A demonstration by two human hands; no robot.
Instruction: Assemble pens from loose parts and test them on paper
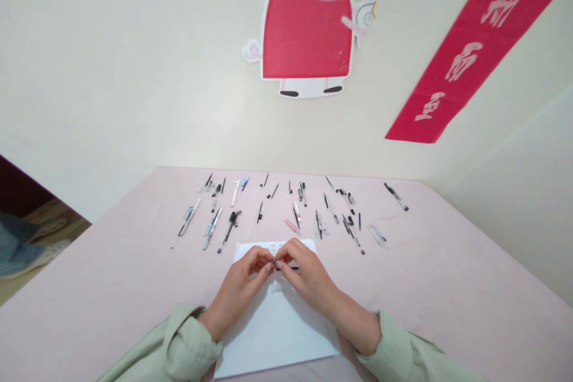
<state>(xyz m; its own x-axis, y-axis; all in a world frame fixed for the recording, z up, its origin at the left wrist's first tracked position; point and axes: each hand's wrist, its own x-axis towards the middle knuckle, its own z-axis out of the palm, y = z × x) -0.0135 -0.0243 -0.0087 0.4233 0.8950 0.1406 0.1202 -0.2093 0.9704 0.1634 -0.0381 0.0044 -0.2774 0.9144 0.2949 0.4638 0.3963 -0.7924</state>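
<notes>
Over the upper part of a white sheet of paper [277,334], my two hands meet fingertip to fingertip. My left hand [244,286] pinches a small dark piece [274,261] between thumb and fingers. From the other side, my right hand [308,277] is closed on the same piece; the fingers cover most of it, so its kind does not show. A thin dark stick [293,268], like a pen refill, shows by my right fingers; whether it is held or lies on the paper I cannot tell. Clear pieces [277,286] lie on the paper just below the hands.
Beyond the paper, several pens and pen parts lie in rough rows on the pink table [134,274], among them a black pen [396,196], a white pen [235,193] and a pink piece [292,226]. A wall [179,71] rises behind. Someone's leg [18,245] shows at left.
</notes>
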